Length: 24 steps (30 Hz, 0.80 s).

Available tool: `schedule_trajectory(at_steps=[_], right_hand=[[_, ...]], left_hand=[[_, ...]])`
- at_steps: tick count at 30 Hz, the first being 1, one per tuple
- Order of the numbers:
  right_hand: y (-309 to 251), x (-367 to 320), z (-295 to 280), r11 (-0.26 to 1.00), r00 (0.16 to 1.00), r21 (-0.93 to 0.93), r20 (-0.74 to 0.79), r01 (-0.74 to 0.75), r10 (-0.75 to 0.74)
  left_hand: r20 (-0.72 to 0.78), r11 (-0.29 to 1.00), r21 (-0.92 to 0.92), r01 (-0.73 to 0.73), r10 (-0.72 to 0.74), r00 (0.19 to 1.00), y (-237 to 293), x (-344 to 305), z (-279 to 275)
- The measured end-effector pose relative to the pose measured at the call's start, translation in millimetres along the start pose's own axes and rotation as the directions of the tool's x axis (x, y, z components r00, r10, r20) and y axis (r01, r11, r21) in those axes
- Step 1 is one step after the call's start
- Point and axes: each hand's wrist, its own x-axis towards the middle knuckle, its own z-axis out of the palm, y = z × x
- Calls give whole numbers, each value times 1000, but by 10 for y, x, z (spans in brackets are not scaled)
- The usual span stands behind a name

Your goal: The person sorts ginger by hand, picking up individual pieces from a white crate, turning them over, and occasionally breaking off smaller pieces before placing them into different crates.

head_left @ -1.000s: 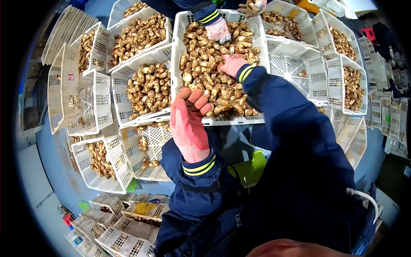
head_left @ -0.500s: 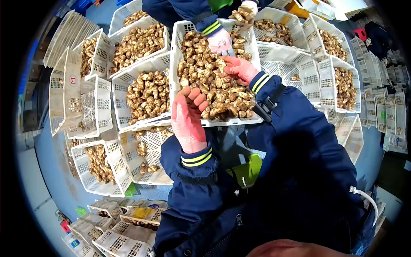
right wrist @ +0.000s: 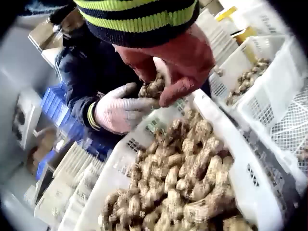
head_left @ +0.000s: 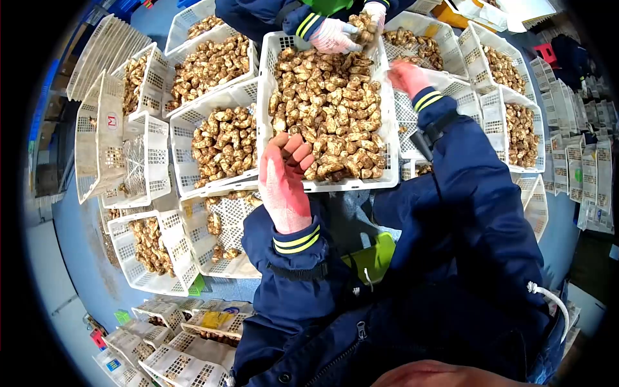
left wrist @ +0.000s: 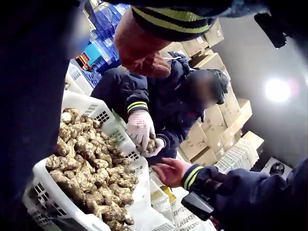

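A white perforated crate (head_left: 391,155) full of brown-and-whitish mushrooms (head_left: 335,106) stands in front of me. At its near left corner is my red-gloved left hand (head_left: 285,187), fingers loosely bent, nothing visible in it. My right hand (head_left: 407,77) hovers by the crate's right rim, over the crate beside it; in the left wrist view its fingers (left wrist: 166,171) are spread with nothing between them. Across from me, another person's pale-gloved hand (head_left: 332,35) reaches over the far end, and their other hand (head_left: 376,13) grips a clump of mushrooms (head_left: 362,29).
More mushroom crates flank the middle one: a filled crate (head_left: 182,145) at left and a filled crate (head_left: 540,145) at far right. A sparsely filled crate (head_left: 474,116) adjoins on the right. Stacked crates (head_left: 106,58) stand at far left; a green object (head_left: 374,255) is by my lap.
My right hand has moved from over the mushrooms to the right rim. The other person's hand has drawn back toward their clump. My left hand stays nearly in place.
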Motion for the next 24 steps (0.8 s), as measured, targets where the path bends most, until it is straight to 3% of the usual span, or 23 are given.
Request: schedule_trajectory(at_steps=[1, 2, 3, 4, 5, 6, 8, 9, 13, 14, 16, 17, 18, 20, 22, 24], right_hand=[[-480, -142, 73, 948, 973, 244, 156, -206, 171], [-1109, -341, 275, 794, 894, 435, 344, -424, 289], [-1336, -428, 527, 979, 931, 74, 329, -191, 157], [-1477, -446, 724, 952, 930, -291, 367, 94, 20], [-1478, -416, 955, 815, 880, -493, 474, 305, -42], [-1437, -390, 1185, 593, 808, -628, 585, 505, -68], [-1522, -415, 1390, 528, 839, -701, 542, 480, -44], [-1543, -393, 1465, 445, 786, -725, 614, 526, 71], [-1458, -477, 1421, 507, 841, -684, 510, 525, -183], [-1446, -447, 1402, 507, 806, -669, 585, 543, -90], [-1371, -415, 1351, 646, 889, -648, 445, 404, -109], [-1315, -407, 1244, 643, 872, -636, 478, 426, -105], [-1265, -388, 1183, 810, 897, -526, 443, 259, 1], [-1155, -396, 1072, 925, 926, -336, 374, 178, -42], [-1166, -399, 980, 995, 909, -87, 417, 41, -1], [-1194, -355, 920, 997, 855, 16, 513, 75, -73]], left_hand=[[10, 1000, -14, -19, 19, 1000, 12, -17, 16], [3, 1000, -13, -15, 15, 1000, 17, -28, 31], [-18, 1000, -7, -8, 8, 1000, 23, -40, 39], [-40, 1000, 1, -2, 2, 999, 33, -47, 37], [-31, 1000, 14, -11, 11, 999, 43, -41, 27], [-33, 1000, 18, -25, 25, 999, 50, -42, 28], [-7, 1000, -15, 2, -2, 1000, 46, -18, 2], [-9, 1000, -22, 2, -2, 1000, 41, -14, 6], [-34, 1000, -20, 23, -24, 999, 63, -34, 67], [-82, 1000, 4, 22, -21, 996, 69, -42, 81], [-19, 1000, -3, -6, 6, 1000, 51, -36, 44], [-21, 1000, -2, 2, -2, 1000, 40, -30, 30], [-20, 1000, -3, 13, -13, 1000, 31, -28, 39], [-31, 1000, 1, 12, -11, 999, 30, -37, 64], [-49, 1000, 6, 7, -7, 999, 27, -33, 82], [-41, 1000, 4, 18, -17, 999, 38, -26, 73]])
